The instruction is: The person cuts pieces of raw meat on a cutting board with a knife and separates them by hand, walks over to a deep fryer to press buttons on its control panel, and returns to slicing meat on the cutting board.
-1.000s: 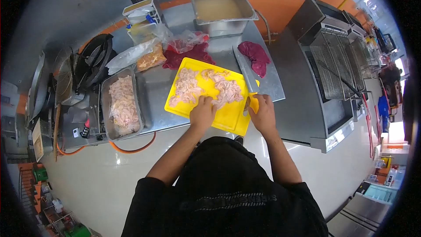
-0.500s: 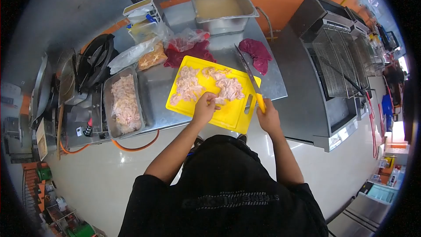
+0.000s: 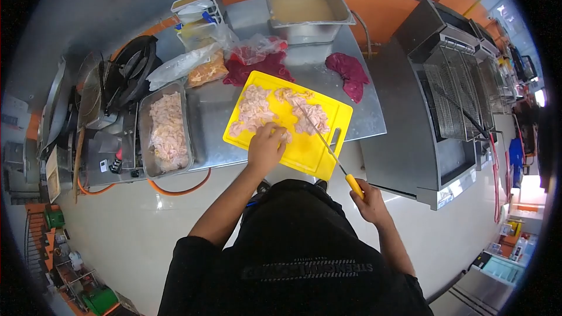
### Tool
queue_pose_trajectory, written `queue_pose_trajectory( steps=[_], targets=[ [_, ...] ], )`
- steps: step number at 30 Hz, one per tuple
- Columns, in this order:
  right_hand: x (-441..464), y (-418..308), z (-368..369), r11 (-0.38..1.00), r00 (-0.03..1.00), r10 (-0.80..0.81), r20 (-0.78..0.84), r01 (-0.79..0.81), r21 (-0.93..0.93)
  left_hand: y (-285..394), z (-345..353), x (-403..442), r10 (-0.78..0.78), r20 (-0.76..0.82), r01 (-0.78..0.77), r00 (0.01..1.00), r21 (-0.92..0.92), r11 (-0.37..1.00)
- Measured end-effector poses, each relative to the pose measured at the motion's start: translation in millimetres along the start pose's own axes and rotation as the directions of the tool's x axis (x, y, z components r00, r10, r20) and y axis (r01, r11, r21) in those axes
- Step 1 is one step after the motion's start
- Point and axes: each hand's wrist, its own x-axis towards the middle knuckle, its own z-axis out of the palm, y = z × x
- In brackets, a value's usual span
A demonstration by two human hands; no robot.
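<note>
A yellow cutting board (image 3: 310, 161) lies at the front edge of the steel table, bearing two heaps of pale pink raw meat that looks like chicken. My left hand (image 3: 267, 146) is closed, its fingers curled at the near edge of the left heap of meat (image 3: 254, 105); a bit of meat shows beside the fingertips. In my right hand (image 3: 370, 202), off the board's near right corner, is the yellow handle of a long knife (image 3: 329, 149). Its blade slants up and left across the right heap of meat (image 3: 311, 118).
Left of the board stands a steel pan (image 3: 188, 134) full of cut meat. Behind lie dark red meat (image 3: 257, 70), plastic bags (image 3: 181, 67) and a deep steel container (image 3: 310, 32) of cloudy liquid. Another red piece (image 3: 348, 73) sits right, near a fryer (image 3: 433, 158).
My left hand has shifted left from the right heap to the left one. The knife has come down and left over the right heap, while my right hand has moved nearer my body.
</note>
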Motion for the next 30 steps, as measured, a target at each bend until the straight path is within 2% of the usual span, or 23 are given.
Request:
queue_pose_trajectory(
  steps=[1,5,7,8,10,11,12,13,14,16,17,19,20,22,24,26,28,29,30],
  targets=[
    [-0.2,1.0,0.1,1.0,1.0,-0.007,-0.028,0.008,0.021,2.3,0.2,2.7,0.024,0.093,-0.028,0.995,0.042,0.999],
    [-1.3,3.0,-0.5,0.999,0.997,-0.005,-0.077,0.009,0.051,-5.9,10.5,10.8,0.041,0.079,-0.047,0.996,0.086,0.995],
    [-2.7,3.8,-1.3,0.998,0.993,-0.017,-0.115,0.024,0.059,-2.8,0.2,18.7,-0.027,0.247,0.001,0.969,0.104,0.995],
    [-3.7,3.5,-2.6,0.998,0.993,-0.015,-0.118,0.023,0.062,-4.0,2.2,20.5,-0.024,0.249,-0.003,0.968,0.104,0.995],
    [-6.3,2.3,-6.4,0.998,0.988,-0.032,-0.151,0.039,0.046,-5.9,6.9,24.4,0.026,0.153,-0.008,0.988,-0.121,0.993],
    [-7.3,2.5,-7.7,0.998,0.988,-0.028,-0.152,0.036,0.049,-6.0,10.6,26.2,0.029,0.157,-0.009,0.987,-0.121,0.993],
    [-7.7,2.7,-9.4,0.998,0.987,-0.03,-0.159,0.038,0.048,-2.0,13.1,29.7,-0.084,0.22,0.15,0.972,-0.304,0.941],
    [-7.9,2.5,-11.1,0.998,0.986,-0.033,-0.166,0.042,0.045,1.5,14.4,31.5,-0.18,0.3,0.308,0.937,-0.464,0.831],
    [-8.2,1.5,-12.4,0.998,0.985,-0.031,-0.167,0.039,0.045,4.4,14.4,30.6,-0.179,0.302,0.309,0.936,-0.465,0.83],
    [-9.0,-0.4,-13.8,0.998,0.987,-0.023,-0.157,0.032,0.054,9.7,13.3,26.8,-0.381,0.431,0.575,0.818,-0.635,0.515],
    [-9.1,0.1,-14.1,0.998,0.988,-0.022,-0.154,0.031,0.053,5.4,14.2,24.6,-0.383,0.433,0.578,0.816,-0.634,0.514],
    [-9.6,1.1,-12.7,0.995,0.998,-0.004,-0.064,0.01,0.095,-13.6,16.6,16.5,-0.333,0.465,0.538,0.82,-0.431,0.725],
    [-11.1,-2.8,-13.4,0.995,0.998,0.0,-0.059,0.006,0.097,-21.3,18.0,11.9,-0.337,0.468,0.543,0.817,-0.427,0.723],
    [-15.1,-15.1,-15.7,0.985,0.987,0.113,0.11,-0.125,0.116,-28.7,17.0,4.9,-0.337,0.409,0.49,0.848,-0.363,0.793],
    [-15.7,-12.5,-11.0,0.987,0.984,0.113,0.14,-0.128,0.102,-30.7,17.0,-0.9,-0.396,0.349,0.519,0.849,-0.413,0.748],
    [-16.3,-9.4,-8.3,0.999,0.988,-0.004,0.154,-0.002,0.044,-31.3,15.5,-2.8,-0.454,0.287,0.537,0.843,-0.467,0.703],
    [-17.2,-5.0,-6.2,1.0,0.989,0.0,0.147,-0.003,0.017,-32.7,14.2,0.0,-0.351,0.051,0.346,0.935,-0.338,0.875],
    [-16.5,2.7,-3.3,0.998,0.995,-0.062,0.075,0.061,0.014,-32.5,14.8,2.4,-0.352,0.052,0.348,0.935,-0.34,0.874],
    [-16.7,7.7,-2.0,0.993,0.993,-0.121,0.002,0.121,0.005,-27.9,13.6,6.6,-0.312,0.053,0.3,0.949,-0.469,0.831]
  ],
)
